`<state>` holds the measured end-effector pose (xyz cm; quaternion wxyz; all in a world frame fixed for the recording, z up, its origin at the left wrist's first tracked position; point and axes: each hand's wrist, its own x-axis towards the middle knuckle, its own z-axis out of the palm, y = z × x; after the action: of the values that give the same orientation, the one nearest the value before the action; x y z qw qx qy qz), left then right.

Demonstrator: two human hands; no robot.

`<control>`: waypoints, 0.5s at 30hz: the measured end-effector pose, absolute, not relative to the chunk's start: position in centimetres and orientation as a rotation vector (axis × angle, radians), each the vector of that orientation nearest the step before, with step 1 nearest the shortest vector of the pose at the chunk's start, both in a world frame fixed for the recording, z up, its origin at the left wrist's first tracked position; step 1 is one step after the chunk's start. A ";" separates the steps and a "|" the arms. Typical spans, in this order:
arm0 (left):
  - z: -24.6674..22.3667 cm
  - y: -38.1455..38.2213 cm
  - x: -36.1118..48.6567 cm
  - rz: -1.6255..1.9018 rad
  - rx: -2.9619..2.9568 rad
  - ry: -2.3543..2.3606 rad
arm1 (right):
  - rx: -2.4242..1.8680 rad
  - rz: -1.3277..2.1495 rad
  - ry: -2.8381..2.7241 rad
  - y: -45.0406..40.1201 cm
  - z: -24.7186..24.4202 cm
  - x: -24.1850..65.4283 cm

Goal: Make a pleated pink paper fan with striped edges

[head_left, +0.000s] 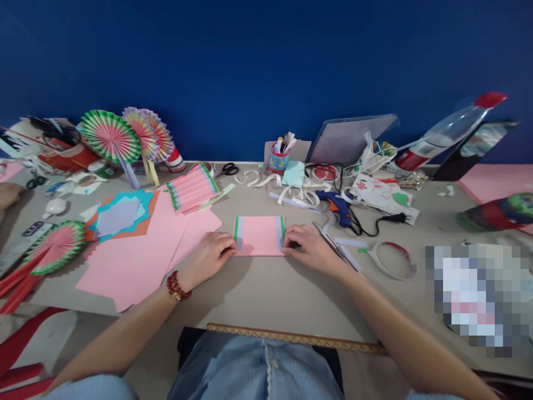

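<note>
A pink paper (260, 233) with green and lilac strips along its left and right sides lies flat in front of me, a narrow fold along its near edge. My left hand (214, 253) pinches the near left corner, a red bead bracelet on its wrist. At the near right corner my right hand (308, 249) holds the paper between thumb and fingers. Behind and to the left rests a pleated pink paper (192, 189) with green and lilac ends.
Pink sheets (137, 264) and stacked coloured cutouts (120, 216) lie left. A blue glue gun (341, 210), scissors (333, 241) and a white tape ring (391, 261) are right. Paper fans (110, 136) stand back left; another person's hand (10, 195) shows at the far left.
</note>
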<state>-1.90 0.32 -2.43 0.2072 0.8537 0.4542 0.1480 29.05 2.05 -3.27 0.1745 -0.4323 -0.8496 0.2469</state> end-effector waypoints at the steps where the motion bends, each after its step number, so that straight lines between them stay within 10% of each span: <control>1: -2.4 0.3 -1.9 0.409 2.379 1.265 | -1.226 0.701 -2.405 2.0 -3.3 29.0; 15: -2.5 0.2 -1.9 0.421 2.397 1.264 | -1.255 0.649 -2.410 2.0 -3.6 29.0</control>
<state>-1.95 0.22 -2.47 0.1983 0.8567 0.4517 0.1505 29.02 1.99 -3.57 0.1732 -0.4426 -0.8496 0.2286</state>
